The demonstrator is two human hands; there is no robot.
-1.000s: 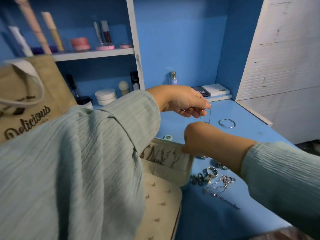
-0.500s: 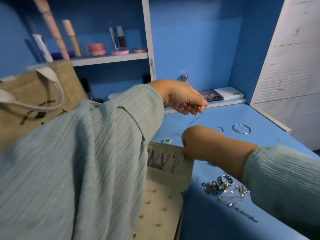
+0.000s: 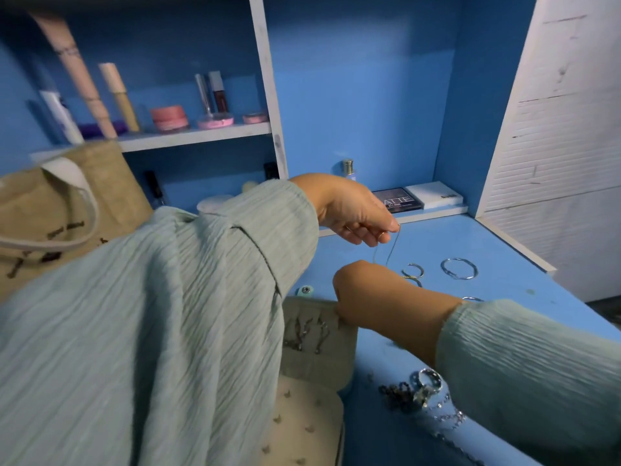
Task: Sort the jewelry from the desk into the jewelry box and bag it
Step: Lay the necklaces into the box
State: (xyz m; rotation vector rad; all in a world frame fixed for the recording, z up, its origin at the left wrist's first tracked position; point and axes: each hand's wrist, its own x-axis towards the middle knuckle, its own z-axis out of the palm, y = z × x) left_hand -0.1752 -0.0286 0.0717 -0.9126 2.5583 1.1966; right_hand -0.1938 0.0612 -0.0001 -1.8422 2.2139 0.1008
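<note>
My left hand [image 3: 353, 210] is up over the desk [image 3: 470, 331], fingertips pinching the top of a thin chain [image 3: 391, 245]. The chain hangs near-vertical, long axis running down and slightly toward me, its lower end disappearing behind my right hand [image 3: 366, 294]. The right hand is curled into a loose fist just below the left, knuckles against the top edge of the jewelry box [image 3: 319, 331]; can't tell whether it actually grips the chain end, the fingers are hidden.

The box sits open at near centre, beige, with its upright panel carrying a row of dangling earrings [image 3: 309, 331] and the flat panel below dotted with small studs [image 3: 295, 428].

On the desk right of my right hand: two open hoops [image 3: 415, 272] and a larger bangle [image 3: 458, 269] further right. Nearer me, by my right sleeve, a tangled pile of rings and chains [image 3: 423, 391].

A tan tote bag [image 3: 60, 210] stands far left. The shelf [image 3: 195, 134] above holds cosmetics jars and tubes. A palette [image 3: 396, 200] lies on the low ledge at the back.
</note>
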